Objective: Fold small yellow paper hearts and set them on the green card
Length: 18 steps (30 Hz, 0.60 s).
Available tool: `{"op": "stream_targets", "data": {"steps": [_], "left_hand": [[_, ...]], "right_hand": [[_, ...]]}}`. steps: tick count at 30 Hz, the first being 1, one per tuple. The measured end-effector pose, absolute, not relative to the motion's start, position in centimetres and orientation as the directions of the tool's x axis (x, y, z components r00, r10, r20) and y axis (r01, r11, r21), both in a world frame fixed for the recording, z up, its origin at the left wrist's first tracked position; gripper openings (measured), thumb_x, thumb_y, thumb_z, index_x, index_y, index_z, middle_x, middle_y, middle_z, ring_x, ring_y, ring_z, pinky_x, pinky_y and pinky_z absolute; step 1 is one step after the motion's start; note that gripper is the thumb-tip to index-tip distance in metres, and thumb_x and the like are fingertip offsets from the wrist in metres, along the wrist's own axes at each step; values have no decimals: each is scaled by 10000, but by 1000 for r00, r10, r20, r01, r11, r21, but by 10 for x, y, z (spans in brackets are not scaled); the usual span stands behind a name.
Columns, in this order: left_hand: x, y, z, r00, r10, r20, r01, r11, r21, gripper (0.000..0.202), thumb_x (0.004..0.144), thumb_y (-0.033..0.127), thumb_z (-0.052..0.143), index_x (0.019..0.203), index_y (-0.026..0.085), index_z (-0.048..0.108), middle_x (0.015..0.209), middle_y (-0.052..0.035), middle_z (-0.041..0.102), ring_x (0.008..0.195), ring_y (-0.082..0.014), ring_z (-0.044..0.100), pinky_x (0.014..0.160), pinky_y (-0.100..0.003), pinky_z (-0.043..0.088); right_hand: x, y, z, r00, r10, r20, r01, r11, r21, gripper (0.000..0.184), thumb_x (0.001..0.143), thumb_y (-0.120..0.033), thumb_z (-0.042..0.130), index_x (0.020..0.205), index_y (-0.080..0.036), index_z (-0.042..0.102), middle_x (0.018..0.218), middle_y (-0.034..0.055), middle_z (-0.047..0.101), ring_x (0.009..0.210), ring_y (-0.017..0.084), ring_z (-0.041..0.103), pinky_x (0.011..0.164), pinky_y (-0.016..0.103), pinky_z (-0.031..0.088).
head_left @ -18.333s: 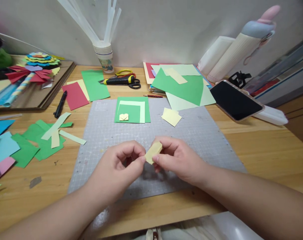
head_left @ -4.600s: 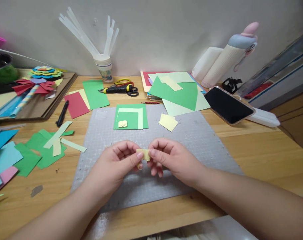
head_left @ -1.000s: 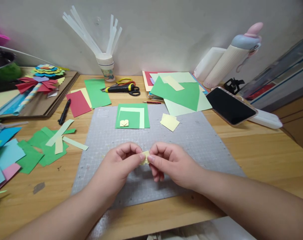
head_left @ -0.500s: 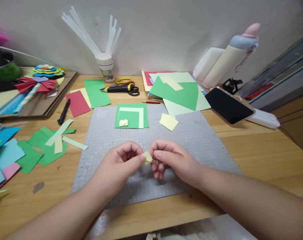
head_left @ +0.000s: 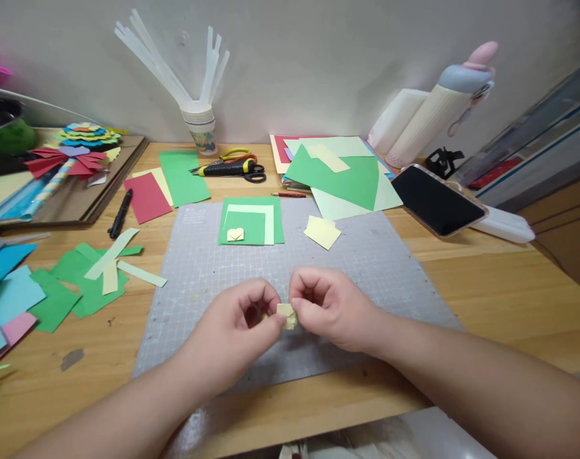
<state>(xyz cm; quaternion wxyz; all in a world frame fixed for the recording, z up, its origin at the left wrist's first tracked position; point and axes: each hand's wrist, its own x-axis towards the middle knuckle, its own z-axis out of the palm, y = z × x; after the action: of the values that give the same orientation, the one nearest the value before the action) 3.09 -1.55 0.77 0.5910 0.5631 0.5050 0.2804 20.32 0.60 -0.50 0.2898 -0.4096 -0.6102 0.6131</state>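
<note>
A small folded piece of pale yellow paper (head_left: 287,315) is pinched between my two hands, above the grey cutting mat (head_left: 199,287). My left hand (head_left: 249,322) grips its left side between thumb and curled fingers. On the right side, the thumb and fingers of my right hand (head_left: 331,309) close on it. Part of the paper is hidden by my fingertips. Beyond my hands, a small folded yellow heart (head_left: 235,234) lies on stacked green paper squares (head_left: 252,207). Pale yellow paper squares (head_left: 322,232) lie to the right of them.
Green scraps (head_left: 55,299) cover the table's left side, near a black pen (head_left: 122,213). Scissors (head_left: 255,174) and a utility knife (head_left: 225,168) lie behind the mat. A paper cup (head_left: 203,135) holds white strips. A phone (head_left: 440,201) and a bottle (head_left: 436,105) stand right.
My right hand has closed onto the right side of the yellow paper, its lower fingers now curled in. The paper has turned and dropped slightly toward me.
</note>
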Motion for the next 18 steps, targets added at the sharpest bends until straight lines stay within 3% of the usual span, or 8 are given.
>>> {"op": "stream_targets", "data": {"steps": [8, 18], "left_hand": [[29, -12, 7, 332, 887, -321, 225, 256, 940, 172, 778, 295, 589, 671, 180, 519, 636, 33, 496, 615, -122, 435, 569, -235, 336], [32, -16, 10, 350, 872, -341, 293, 244, 924, 125, 725, 261, 607, 658, 167, 560, 608, 30, 533, 583, -113, 428, 547, -229, 334]], "right_hand": [[204, 8, 0, -549, 824, -136, 141, -70, -988, 64, 803, -209, 536, 747, -186, 515, 651, -31, 515, 588, 99, 479, 542, 227, 378], [203, 3, 1, -559, 815, -152, 172, -66, -983, 89, 764, -145, 536, 689, -183, 509, 630, -33, 526, 581, 96, 458, 552, 228, 376]]}}
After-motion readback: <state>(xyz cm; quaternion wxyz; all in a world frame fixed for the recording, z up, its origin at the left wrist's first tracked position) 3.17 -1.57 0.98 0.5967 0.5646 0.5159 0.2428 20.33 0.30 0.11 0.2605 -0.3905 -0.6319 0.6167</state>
